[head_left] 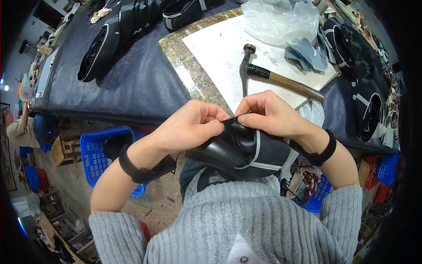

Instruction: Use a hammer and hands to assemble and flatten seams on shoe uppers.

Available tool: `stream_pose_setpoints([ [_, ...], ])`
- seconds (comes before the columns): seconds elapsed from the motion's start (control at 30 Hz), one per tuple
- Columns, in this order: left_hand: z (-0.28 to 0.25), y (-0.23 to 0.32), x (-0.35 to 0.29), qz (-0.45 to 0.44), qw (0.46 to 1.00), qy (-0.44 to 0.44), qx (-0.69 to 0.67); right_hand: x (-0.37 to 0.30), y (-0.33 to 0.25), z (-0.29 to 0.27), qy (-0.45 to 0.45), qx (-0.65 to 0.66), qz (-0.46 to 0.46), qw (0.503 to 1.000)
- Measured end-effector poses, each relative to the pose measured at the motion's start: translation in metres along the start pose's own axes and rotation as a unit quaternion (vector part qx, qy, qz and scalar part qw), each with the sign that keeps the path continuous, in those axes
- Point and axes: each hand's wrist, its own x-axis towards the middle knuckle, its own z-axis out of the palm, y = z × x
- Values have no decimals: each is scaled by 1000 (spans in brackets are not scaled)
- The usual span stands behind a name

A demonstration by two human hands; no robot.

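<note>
Two hands on one black shoe upper (246,152), head view only. Left hand (191,125) pinches the top edge of the upper between thumb and fingers, knuckles curled tight. Right hand (268,115) pinches the same edge just beside it, fingertips nearly touching the left's. Upper hangs below both hands, above the lap and against the grey sweater (237,220); a light strip runs down its side under the right hand.

Beyond the right hand: hammer (281,79) lying on a white board (220,53), head toward the left hand's side, wooden handle running off to the right. Past that, a clear plastic bag (281,20) and grey cut pieces (305,55). More black uppers (118,31) lie well beyond the left hand on the dark table (140,83). Blue crate (99,152) on the floor, below and outside the left wrist.

Doing this well, my read: keep both pinches close together so the edge stays taut and aligned, work in short sections, press with the pads not the nails, keep the upper from twisting below.

Hard to tell: the exact edge being worked is covered by the fingers; fold, glue or seam can't be made out. Lower part of the upper is hidden behind the sweater. Rim of the view is dark and bent.
</note>
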Motion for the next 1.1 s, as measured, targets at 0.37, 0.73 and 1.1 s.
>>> stream_pose_setpoints([
  [0.37, 4, -1, 4, 56, 994, -3, 91, -6, -5, -4, -32, -21, -15, 999],
  [0.73, -7, -12, -6, -5, 999, -2, -34, -5, 9, -5, -9, 70, 76, 995],
  [1.1, 9, 5, -42, -26, 940, 79, 331, -4, 8, 38, 7, -185, 79, 979],
])
